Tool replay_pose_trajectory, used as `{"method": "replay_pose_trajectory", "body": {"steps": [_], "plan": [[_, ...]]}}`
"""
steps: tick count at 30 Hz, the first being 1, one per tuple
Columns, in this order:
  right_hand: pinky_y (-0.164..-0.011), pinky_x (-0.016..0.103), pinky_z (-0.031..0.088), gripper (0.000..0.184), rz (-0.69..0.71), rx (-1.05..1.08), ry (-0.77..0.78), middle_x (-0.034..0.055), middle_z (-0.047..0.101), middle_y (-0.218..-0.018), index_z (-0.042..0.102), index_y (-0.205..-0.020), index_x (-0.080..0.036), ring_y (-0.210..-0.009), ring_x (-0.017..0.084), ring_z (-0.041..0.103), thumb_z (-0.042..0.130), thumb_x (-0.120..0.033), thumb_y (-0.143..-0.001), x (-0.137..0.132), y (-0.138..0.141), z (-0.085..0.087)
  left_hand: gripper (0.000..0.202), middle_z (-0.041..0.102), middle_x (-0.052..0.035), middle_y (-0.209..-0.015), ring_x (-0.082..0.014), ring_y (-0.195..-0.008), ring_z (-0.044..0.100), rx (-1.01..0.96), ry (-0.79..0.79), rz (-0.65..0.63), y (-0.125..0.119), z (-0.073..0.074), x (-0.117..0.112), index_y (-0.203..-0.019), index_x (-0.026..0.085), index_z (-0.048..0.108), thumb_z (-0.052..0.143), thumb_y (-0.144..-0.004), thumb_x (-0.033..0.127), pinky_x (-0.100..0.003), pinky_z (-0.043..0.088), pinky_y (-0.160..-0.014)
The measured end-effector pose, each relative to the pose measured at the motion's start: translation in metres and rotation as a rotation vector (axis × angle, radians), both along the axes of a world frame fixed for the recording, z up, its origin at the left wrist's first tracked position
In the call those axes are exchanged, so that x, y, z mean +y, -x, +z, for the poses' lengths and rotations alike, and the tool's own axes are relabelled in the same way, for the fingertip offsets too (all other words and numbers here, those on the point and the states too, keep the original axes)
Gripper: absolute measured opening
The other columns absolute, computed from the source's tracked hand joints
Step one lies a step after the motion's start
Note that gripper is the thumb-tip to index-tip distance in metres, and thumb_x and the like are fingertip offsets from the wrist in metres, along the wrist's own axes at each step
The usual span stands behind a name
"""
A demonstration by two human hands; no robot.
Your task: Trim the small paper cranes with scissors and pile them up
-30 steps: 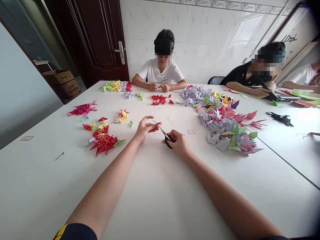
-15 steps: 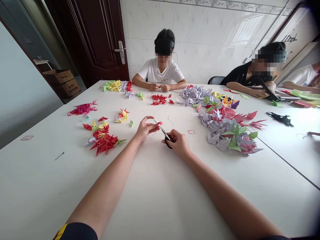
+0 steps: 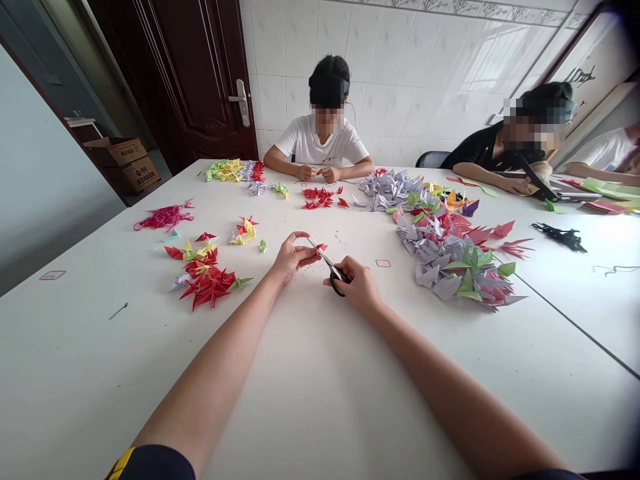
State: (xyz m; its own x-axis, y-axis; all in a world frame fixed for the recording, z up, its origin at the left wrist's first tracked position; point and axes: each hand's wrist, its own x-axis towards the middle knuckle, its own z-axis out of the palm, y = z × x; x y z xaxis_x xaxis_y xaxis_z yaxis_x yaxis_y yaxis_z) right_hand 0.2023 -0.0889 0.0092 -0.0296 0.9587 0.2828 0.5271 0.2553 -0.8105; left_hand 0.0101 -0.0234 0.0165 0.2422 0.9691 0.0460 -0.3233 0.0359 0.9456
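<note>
My right hand grips small black-handled scissors, blades pointing up-left over the white table. My left hand pinches a small red paper piece right at the blade tips. Tiny red paper scraps lie on the table under the hands. A pile of red, yellow and green folded cranes sits left of my left hand.
A large heap of lilac, pink and green paper cranes lies to the right. Across the table a person in a white shirt handles red cranes; another person works at the far right. Pink string lies far left.
Hands and scissors stay in nearly the same place; the left hand's fingers shifted slightly on the red piece at the blade tips.
</note>
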Motion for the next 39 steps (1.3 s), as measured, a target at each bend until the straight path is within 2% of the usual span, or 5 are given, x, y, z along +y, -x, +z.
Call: {"method": "replay_pose_trajectory", "body": {"steps": [6, 12, 23, 28, 39], "plan": [[-0.053, 0.026, 0.026, 0.034, 0.002, 0.0, -0.002, -0.0071, 0.041, -0.057, 0.05, -0.076, -0.024, -0.056, 0.012, 0.031, 0.075, -0.044, -0.066, -0.001, 0.0011, -0.0002, 0.061, 0.074, -0.0036, -0.078, -0.0172, -0.074, 0.072, -0.023, 0.015, -0.008, -0.0006, 0.0026, -0.0019, -0.109, 0.021, 0.048, 0.087, -0.062, 0.029, -0.032, 0.054, -0.084], [-0.053, 0.025, 0.025, 0.037, 0.009, -0.041, -0.01, -0.0078, 0.043, -0.057, 0.045, -0.077, -0.025, -0.055, 0.012, 0.032, 0.073, -0.048, -0.068, -0.0026, 0.0026, 0.0005, 0.06, 0.074, -0.0037, -0.08, -0.0169, -0.074, 0.072, 0.015, 0.016, -0.072, 0.0004, 0.0027, -0.0021, -0.11, 0.022, 0.048, 0.086, -0.064, 0.028, -0.03, 0.054, -0.081], [-0.053, 0.025, 0.024, 0.035, 0.021, -0.049, 0.018, -0.0085, 0.039, -0.056, 0.044, -0.077, -0.025, -0.056, 0.012, 0.03, 0.073, -0.043, -0.068, -0.0027, 0.0017, 0.0039, 0.061, 0.074, -0.0047, -0.083, -0.0166, -0.076, 0.072, 0.006, 0.032, -0.089, 0.0022, 0.0013, -0.0001, -0.11, 0.021, 0.047, 0.086, -0.064, 0.028, -0.029, 0.053, -0.081], [-0.053, 0.026, 0.025, 0.031, 0.019, -0.046, 0.031, -0.0083, 0.043, -0.057, 0.044, -0.079, -0.025, -0.056, 0.013, 0.032, 0.07, -0.039, -0.069, -0.004, 0.0031, 0.0047, 0.061, 0.074, -0.0047, -0.081, -0.0162, -0.075, 0.072, -0.008, 0.042, -0.085, 0.0024, 0.0007, 0.0003, -0.109, 0.021, 0.047, 0.087, -0.063, 0.027, -0.027, 0.052, -0.079], [-0.052, 0.026, 0.025, 0.035, 0.018, -0.059, 0.028, -0.0084, 0.041, -0.056, 0.044, -0.078, -0.026, -0.055, 0.013, 0.031, 0.072, -0.043, -0.069, -0.0037, 0.0035, 0.0039, 0.06, 0.074, -0.0049, -0.08, -0.0167, -0.072, 0.071, 0.022, 0.043, -0.11, 0.0014, 0.0026, -0.0014, -0.108, 0.021, 0.048, 0.087, -0.062, 0.027, -0.027, 0.052, -0.076]]}}
